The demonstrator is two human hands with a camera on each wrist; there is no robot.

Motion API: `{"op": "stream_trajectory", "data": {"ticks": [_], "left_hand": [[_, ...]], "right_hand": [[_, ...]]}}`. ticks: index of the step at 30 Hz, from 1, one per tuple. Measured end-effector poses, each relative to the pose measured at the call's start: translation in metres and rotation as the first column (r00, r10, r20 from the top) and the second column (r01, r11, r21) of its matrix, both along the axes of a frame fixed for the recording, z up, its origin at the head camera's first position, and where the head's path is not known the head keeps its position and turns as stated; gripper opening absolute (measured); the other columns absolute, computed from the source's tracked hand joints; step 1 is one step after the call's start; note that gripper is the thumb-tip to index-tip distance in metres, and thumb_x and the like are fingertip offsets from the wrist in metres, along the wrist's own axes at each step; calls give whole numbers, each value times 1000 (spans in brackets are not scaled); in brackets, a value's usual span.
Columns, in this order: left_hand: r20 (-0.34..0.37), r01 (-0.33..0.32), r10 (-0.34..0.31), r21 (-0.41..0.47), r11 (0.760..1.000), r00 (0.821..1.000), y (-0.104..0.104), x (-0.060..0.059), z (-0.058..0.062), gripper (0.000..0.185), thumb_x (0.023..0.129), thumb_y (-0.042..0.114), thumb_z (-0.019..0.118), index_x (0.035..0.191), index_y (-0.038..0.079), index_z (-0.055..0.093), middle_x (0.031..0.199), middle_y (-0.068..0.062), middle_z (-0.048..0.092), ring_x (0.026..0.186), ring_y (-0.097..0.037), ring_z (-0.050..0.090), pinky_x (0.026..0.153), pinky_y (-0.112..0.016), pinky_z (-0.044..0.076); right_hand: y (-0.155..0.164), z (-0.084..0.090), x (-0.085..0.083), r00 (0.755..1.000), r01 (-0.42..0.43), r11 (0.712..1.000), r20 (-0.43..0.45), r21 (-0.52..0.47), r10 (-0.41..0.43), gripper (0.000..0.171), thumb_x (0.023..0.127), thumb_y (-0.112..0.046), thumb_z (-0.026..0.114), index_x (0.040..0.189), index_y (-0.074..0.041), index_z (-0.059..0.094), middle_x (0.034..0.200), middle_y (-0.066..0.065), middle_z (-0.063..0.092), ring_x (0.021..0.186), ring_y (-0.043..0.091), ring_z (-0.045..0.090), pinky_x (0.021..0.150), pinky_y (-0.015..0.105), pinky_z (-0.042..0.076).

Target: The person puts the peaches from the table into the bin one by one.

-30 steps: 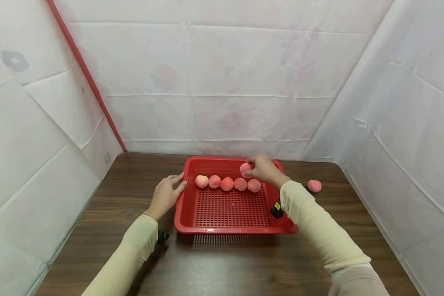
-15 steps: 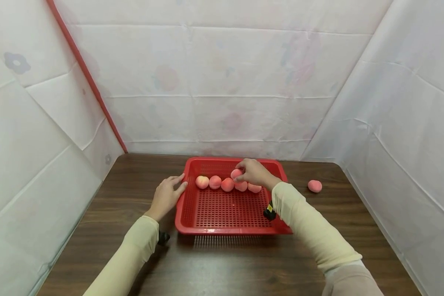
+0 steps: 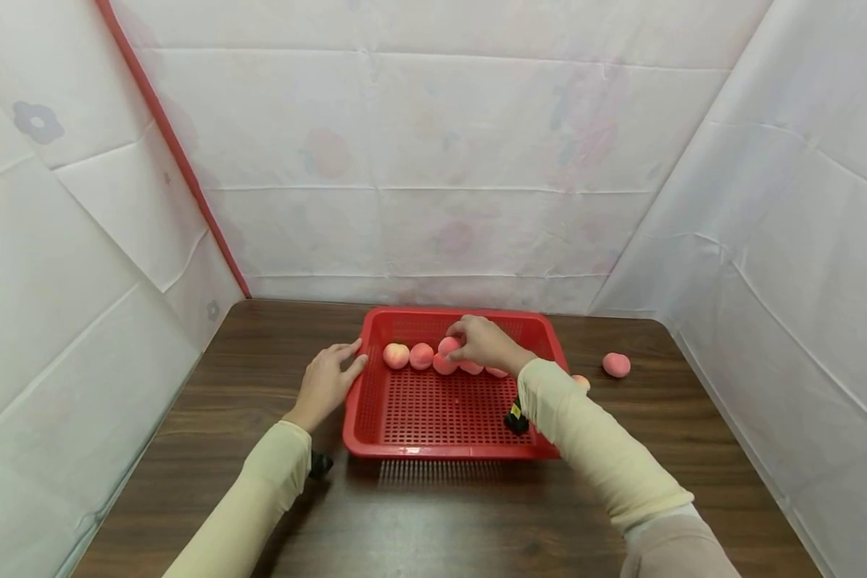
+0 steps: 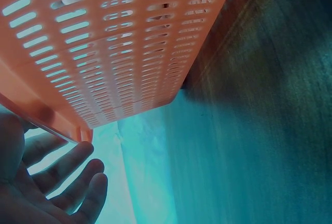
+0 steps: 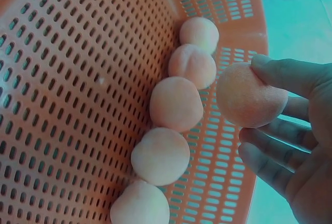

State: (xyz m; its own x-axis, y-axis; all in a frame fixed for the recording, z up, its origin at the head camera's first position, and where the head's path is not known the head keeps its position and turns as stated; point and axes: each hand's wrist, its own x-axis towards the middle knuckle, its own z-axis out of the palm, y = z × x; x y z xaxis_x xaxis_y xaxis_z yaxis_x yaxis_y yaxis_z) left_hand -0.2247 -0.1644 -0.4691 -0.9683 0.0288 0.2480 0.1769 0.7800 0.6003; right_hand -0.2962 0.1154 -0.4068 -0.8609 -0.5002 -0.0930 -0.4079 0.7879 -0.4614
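Observation:
My right hand [image 3: 486, 341] pinches a pink peach [image 3: 449, 346] between thumb and fingers, over the far part of the red plastic basket [image 3: 470, 451]. Beneath it, several peaches sit in a row inside the basket; the pale yellowish peach [image 3: 396, 356] is at the left end. In the right wrist view the held peach [image 5: 250, 95] is beside the row, close to the slotted basket wall. My left hand [image 3: 325, 381] is at the basket's left rim, fingers extended and fingertips touching it. The left wrist view shows those fingers [image 4: 67, 167] loosely spread by the rim.
On the dark wooden table [image 3: 433, 522], a loose peach [image 3: 616, 365] lies right of the basket. Another peach [image 3: 581, 383] is partly hidden behind my right sleeve. White sheeting [image 3: 433, 160] walls the table at the back and both sides.
My right hand has carried the peach leftward and slightly down, from over the right end of the row to its middle. The left hand has stayed at the rim.

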Motion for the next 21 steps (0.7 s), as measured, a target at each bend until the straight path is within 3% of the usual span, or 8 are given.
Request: {"op": "stream_trajectory", "data": {"ticks": [13, 17, 21], "left_hand": [[21, -9, 9, -1, 1000, 1000, 1, 0, 1, 47, 96, 32, 59, 136, 7, 57, 128, -23, 62, 118, -40, 57, 101, -57, 44], [20, -5, 5, 0, 1000, 1000, 1, -1, 1, 47, 96, 32, 59, 136, 8, 57, 128, -23, 62, 118, -40, 57, 101, -57, 43], [14, -5, 5, 4, 1000, 1000, 1, 0, 1, 47, 96, 31, 59, 136, 8, 57, 128, -23, 62, 118, -40, 57, 101, -57, 43]], "right_hand": [[-28, -16, 4, 989, -142, 984, -10, 112, 144, 42, 82, -23, 78, 119, -6, 68, 125, 11, 64, 120, 29, 57, 101, 42, 46], [-34, -21, 6, 989, -147, 981, 0, 126, 148, 45, 82, -24, 79, 122, -8, 68, 126, 11, 62, 117, 27, 57, 98, 39, 48], [-39, -24, 7, 985, -172, 975, -8, 143, 175, 42, 83, -23, 78, 121, -9, 68, 119, 10, 63, 104, 25, 60, 87, 36, 49]]}}
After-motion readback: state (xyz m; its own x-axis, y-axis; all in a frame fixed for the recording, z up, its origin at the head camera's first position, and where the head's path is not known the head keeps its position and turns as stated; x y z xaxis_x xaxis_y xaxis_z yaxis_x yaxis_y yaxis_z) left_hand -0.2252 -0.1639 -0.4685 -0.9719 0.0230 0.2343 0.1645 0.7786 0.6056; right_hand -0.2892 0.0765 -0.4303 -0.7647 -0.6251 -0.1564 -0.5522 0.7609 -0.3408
